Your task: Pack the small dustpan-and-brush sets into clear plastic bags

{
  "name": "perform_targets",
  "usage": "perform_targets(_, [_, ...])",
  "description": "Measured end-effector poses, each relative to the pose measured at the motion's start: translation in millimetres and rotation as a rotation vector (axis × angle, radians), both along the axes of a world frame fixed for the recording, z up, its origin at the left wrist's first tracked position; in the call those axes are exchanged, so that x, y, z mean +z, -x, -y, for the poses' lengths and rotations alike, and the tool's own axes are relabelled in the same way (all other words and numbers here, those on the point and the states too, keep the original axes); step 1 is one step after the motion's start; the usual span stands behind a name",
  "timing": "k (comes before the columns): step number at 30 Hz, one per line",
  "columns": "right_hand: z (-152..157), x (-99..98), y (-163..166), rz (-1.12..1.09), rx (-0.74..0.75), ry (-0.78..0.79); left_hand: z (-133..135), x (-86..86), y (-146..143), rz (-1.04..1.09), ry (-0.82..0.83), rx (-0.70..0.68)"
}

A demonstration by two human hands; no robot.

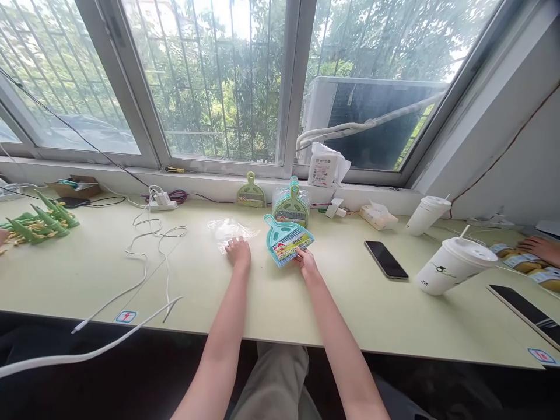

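My right hand (pixel 307 263) is closed on the lower edge of a teal mini dustpan and brush set (pixel 279 236), its handle pointing up and to the left. A colourful printed label covers the bristles. On the table to its left lies a crumpled clear plastic bag (pixel 227 228). My left hand (pixel 238 253) rests at the bag's near edge with its fingers curled onto the film. Just behind the teal set stands a bunch of green and teal dustpan sets (pixel 293 201), partly in clear wrap. A single green dustpan set (pixel 251 192) leans against the wall below the window.
White cables (pixel 146 256) sprawl on the left, near a power strip (pixel 161 201) and green pointed items (pixel 44 221). To the right are a phone (pixel 385 260), a tissue pack (pixel 378 216) and white cups (pixel 455 262). Another person's hand (pixel 542 248) touches packaged items at far right.
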State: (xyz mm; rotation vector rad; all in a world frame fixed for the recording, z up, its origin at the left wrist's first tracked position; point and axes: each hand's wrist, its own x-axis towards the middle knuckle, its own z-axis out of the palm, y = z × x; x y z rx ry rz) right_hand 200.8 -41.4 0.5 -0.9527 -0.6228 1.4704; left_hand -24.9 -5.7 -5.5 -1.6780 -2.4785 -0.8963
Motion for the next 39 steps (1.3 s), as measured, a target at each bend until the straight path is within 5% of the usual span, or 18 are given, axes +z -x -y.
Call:
perform_targets(9, [0,2.8,-1,0.023,0.001,0.016,3,11.0,-9,-0.03,-0.066,0.009])
perform_targets(15, [-1,2.2,-1,0.056,0.022,0.038,3,7.8,-7,-0.088,0.049,-0.051])
perform_targets(28, [-1,2.3,0,0.071,0.043,0.056,-3,-3.7,-3,-0.147,0.029,-0.094])
perform_targets(39, [3,6.7,-1,0.15,0.185,0.045,5,12.1,-6,0.076,-0.324,0.006])
